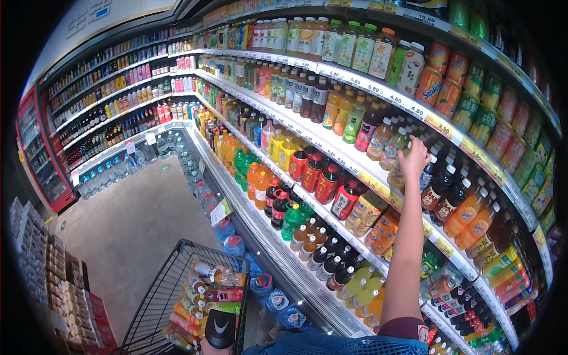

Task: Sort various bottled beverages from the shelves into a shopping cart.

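Note:
My right hand (414,157) reaches up to a middle shelf, its fingers closed round the upper part of a drink bottle (396,174) with pale orange contents. Beside it stand similar bottles with peach-coloured labels (378,141). Dark bottles with white caps (441,183) are on the other side of my wrist. Only a sliver of my left hand (208,348) shows at the lower edge, against a rounded black part (221,329) at the near end of a shopping cart (155,290). Its fingers are hidden. Several drink bottles (207,296) lie in the cart.
Long drink shelves (296,127) run along the right and curve to the far wall. Big blue-capped water bottles (260,284) line the shelf's foot beside the cart. Grey floor (124,219) stretches left, with stacked goods (50,272) and a red-framed fridge (41,154) along it.

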Demonstrator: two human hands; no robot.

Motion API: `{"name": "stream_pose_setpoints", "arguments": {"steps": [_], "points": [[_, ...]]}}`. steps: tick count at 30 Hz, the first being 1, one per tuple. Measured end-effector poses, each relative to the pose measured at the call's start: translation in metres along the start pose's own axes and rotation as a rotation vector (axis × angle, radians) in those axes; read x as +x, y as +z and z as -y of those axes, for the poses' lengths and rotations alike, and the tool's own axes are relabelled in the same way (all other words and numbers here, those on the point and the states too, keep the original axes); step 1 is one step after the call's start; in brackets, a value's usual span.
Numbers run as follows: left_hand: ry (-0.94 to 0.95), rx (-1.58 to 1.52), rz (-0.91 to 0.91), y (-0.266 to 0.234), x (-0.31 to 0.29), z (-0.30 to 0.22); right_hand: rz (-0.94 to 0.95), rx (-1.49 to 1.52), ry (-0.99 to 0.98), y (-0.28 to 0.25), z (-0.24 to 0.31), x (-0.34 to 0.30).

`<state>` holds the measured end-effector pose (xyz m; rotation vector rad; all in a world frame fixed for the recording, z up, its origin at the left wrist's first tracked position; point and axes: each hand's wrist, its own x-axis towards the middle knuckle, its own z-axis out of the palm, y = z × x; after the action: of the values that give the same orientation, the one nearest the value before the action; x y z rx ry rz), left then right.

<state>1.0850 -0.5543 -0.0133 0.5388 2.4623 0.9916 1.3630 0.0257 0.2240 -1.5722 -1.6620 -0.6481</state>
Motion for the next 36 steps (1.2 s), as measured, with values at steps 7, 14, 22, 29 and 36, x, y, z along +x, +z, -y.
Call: {"name": "stream_pose_setpoints", "arguments": {"steps": [7, 14, 22, 29, 36], "points": [[0.115, 0.122, -0.176, 0.012, -0.011, 0.014, -0.145, 0.629, -0.045, 0.034, 0.004, -0.041], [0.097, -0.351, -0.15, 0.011, -0.028, 0.017, -0.213, 1.486, 0.457, 0.009, 0.037, -0.055], [0.248, -0.533, -0.091, -0.017, -0.042, -0.025, 0.737, 2.391, 0.166, -0.031, 0.166, -0.159], [0.13, -0.767, -0.12, -0.032, -0.067, -0.012, 1.228, 2.508, 0.036, -0.107, 0.293, -0.337], [-0.205, -1.122, -0.192, -0.055, -0.086, 0.038, 1.924, 2.063, 0.019, -0.151, 0.356, -0.509]]}}
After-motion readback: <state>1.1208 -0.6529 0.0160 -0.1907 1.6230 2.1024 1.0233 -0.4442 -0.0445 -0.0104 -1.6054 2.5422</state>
